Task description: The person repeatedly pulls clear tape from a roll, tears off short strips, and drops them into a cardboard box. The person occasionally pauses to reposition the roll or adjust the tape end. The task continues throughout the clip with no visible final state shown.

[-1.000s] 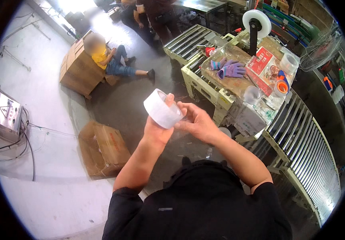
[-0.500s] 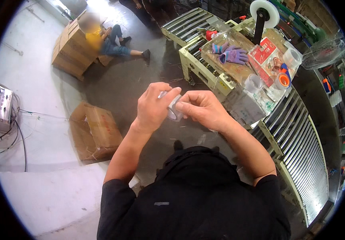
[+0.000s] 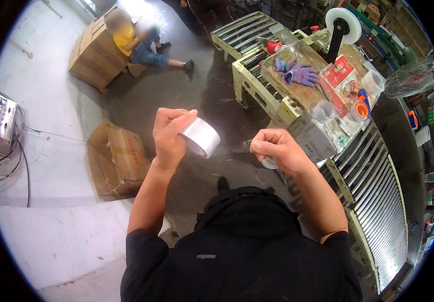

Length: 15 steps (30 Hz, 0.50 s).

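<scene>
A roll of clear packing tape [image 3: 202, 139] is in my left hand [image 3: 169, 136], with the fingers closed on its upper edge. My right hand [image 3: 280, 150] is apart from it to the right, thumb and forefinger pinched on the tape's free end. A thin see-through strip [image 3: 239, 147] shows faintly between the roll and those fingertips. Something whitish [image 3: 270, 163] shows beneath the right fingers; its kind is not clear. Both hands are held up in front of me, above the dark floor.
An open cardboard box [image 3: 119, 158] stands at the left by the white wall. On the right, a roller conveyor [image 3: 373, 201] meets a bench with purple gloves [image 3: 301, 75], tape rolls and an orange-cored dispenser [image 3: 361, 109]. A person in yellow [image 3: 125, 45] sits by stacked cartons [image 3: 93, 58].
My hands, close together before, have moved apart: the left with the roll to the left, the right to the right and slightly down. A strip is drawn out between them.
</scene>
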Each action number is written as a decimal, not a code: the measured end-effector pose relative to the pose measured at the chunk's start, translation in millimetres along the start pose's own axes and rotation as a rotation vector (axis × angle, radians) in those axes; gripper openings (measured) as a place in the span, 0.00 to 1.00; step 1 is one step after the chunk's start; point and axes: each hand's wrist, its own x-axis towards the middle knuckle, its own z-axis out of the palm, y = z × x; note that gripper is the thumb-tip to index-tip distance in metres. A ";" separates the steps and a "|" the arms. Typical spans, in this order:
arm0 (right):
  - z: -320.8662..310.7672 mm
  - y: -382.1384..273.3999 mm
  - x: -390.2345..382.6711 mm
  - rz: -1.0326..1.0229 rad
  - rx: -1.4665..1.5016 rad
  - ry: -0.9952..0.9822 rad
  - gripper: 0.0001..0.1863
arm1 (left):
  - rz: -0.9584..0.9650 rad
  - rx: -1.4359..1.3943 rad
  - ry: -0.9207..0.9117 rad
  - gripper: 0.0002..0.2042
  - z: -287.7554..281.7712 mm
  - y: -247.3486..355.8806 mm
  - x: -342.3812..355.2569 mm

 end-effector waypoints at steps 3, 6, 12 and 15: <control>0.2 0.0 -3.4 -0.014 0.015 -0.015 0.08 | -0.089 -0.044 0.016 0.18 0.2 0.5 -1.1; -6.5 5.2 -6.7 -0.036 0.050 0.004 0.08 | -0.256 -0.054 0.070 0.19 -2.7 -4.8 -4.3; -9.4 12.9 -10.6 -0.082 0.055 0.013 0.09 | -0.662 -0.556 0.219 0.16 8.9 -20.6 -25.3; -9.6 17.3 -9.8 -0.103 0.055 0.032 0.09 | -0.864 -0.821 0.407 0.13 11.0 -28.3 -24.3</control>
